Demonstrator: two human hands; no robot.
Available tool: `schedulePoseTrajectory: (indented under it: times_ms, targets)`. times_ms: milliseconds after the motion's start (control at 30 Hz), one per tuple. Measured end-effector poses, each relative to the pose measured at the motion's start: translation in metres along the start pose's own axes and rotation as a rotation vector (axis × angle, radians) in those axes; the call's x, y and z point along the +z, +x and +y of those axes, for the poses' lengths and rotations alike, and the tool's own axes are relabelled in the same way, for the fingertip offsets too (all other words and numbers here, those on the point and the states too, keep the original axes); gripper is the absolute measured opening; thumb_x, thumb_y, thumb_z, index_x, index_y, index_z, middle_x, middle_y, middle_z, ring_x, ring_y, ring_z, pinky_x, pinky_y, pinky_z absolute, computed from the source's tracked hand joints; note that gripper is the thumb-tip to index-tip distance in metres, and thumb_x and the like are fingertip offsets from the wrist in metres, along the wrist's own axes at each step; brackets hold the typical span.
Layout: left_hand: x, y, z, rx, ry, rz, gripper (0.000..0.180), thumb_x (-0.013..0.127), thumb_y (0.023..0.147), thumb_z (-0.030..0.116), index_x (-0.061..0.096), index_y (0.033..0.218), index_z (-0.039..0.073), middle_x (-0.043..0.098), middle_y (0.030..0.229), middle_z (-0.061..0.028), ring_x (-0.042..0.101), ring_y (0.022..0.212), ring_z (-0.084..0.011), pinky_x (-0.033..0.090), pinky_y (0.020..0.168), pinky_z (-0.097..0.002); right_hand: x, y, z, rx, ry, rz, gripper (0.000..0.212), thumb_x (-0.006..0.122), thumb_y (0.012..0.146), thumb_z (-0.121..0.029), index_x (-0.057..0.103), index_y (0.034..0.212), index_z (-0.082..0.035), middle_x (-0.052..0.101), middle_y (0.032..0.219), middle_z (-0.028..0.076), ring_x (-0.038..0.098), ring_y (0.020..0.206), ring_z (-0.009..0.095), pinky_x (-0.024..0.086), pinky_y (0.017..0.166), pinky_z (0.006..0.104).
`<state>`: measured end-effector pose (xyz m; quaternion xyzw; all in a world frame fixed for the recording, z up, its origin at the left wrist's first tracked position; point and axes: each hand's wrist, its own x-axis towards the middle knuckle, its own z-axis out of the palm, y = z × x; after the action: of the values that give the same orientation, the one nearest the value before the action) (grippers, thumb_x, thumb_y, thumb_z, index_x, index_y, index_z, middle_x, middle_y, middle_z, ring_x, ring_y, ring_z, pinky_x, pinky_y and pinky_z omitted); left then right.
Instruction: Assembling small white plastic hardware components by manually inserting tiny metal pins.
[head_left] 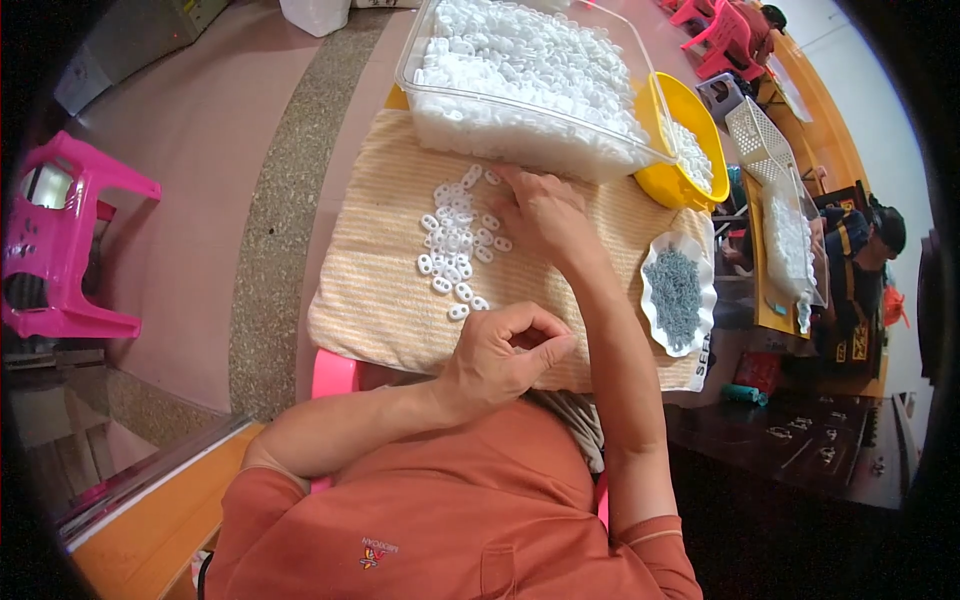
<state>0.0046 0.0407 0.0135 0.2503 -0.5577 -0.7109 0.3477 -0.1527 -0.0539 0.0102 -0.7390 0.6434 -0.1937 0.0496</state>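
A loose pile of small white oval plastic pieces with two holes [452,240] lies on a striped beige towel [375,300]. My right hand [550,215] reaches over the towel to the far right edge of this pile. Its index finger is stretched out, with the tip close to one white piece, and the thumb is apart from it. Nearer my body, my left hand [508,352] hovers over the towel's front edge, its fingers curled and the thumb tip meeting the index finger. Whatever lies between those fingertips is too small or hidden to make out.
Beyond the pile stands a clear plastic bin [545,130] heaped with white pieces. A yellow bowl [655,185] with more sits right of it. A scalloped white dish [648,305] holds small grey parts. A pink stool [60,235] stands left; other people sit at the far right.
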Motion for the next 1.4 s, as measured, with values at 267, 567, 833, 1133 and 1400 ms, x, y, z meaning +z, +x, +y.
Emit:
schedulePoseTrajectory:
  times_ms: [267, 567, 833, 1133, 1400]
  targets:
    - [0.002, 0.001, 0.001, 0.063, -0.002, 0.059, 0.013, 0.069, 0.086, 0.012, 0.065, 0.087, -0.001, 0.067, 0.079, -0.0034, 0.06, 0.072, -0.0048, 0.05, 0.065, -0.0223, -0.001, -0.004, 0.008, 0.079, 0.073, -0.171, 0.027, 0.058, 0.085, -0.024, 0.066, 0.104, -0.007, 0.066, 0.097, 0.017, 0.06, 0.098, 0.036, 0.047, 0.088, 0.0438]
    - [0.001, 0.0, -0.001, 0.044, -0.01, 0.059, 0.013, 0.069, 0.086, 0.012, 0.066, 0.087, -0.001, 0.068, 0.079, -0.004, 0.06, 0.072, -0.0053, 0.05, 0.065, -0.0225, -0.016, -0.001, 0.009, 0.1, 0.272, -0.405, 0.019, 0.062, 0.082, -0.018, 0.068, 0.09, -0.002, 0.065, 0.075, 0.018, 0.064, 0.071, 0.034, 0.049, 0.067, 0.0406]
    - [0.001, 0.001, -0.003, 0.035, -0.018, 0.042, 0.014, 0.069, 0.086, 0.012, 0.066, 0.089, -0.001, 0.068, 0.08, -0.0047, 0.06, 0.072, -0.0054, 0.051, 0.064, -0.0231, 0.005, -0.003, 0.008, -0.023, 0.028, 0.068, 0.023, 0.063, 0.082, -0.021, 0.069, 0.099, -0.007, 0.067, 0.083, 0.018, 0.064, 0.079, 0.034, 0.05, 0.074, 0.0414]
    - [-0.003, 0.0, 0.002, 0.003, 0.015, -0.009, 0.011, 0.067, 0.086, 0.007, 0.065, 0.093, -0.001, 0.067, 0.086, -0.0035, 0.059, 0.08, -0.0062, 0.051, 0.072, -0.0242, -0.021, -0.004, 0.0, 0.1, 0.041, -0.304, 0.026, 0.063, 0.082, -0.022, 0.068, 0.1, -0.004, 0.066, 0.087, 0.017, 0.062, 0.086, 0.034, 0.048, 0.079, 0.0408]
    - [0.003, 0.001, -0.003, 0.055, -0.006, 0.067, 0.014, 0.07, 0.085, 0.012, 0.066, 0.086, -0.001, 0.067, 0.074, -0.0041, 0.059, 0.067, -0.0055, 0.049, 0.061, -0.0232, 0.008, -0.004, -0.014, 0.01, 0.079, -0.148, 0.027, 0.063, 0.08, -0.022, 0.068, 0.101, -0.006, 0.065, 0.093, 0.016, 0.061, 0.092, 0.035, 0.047, 0.082, 0.0428]
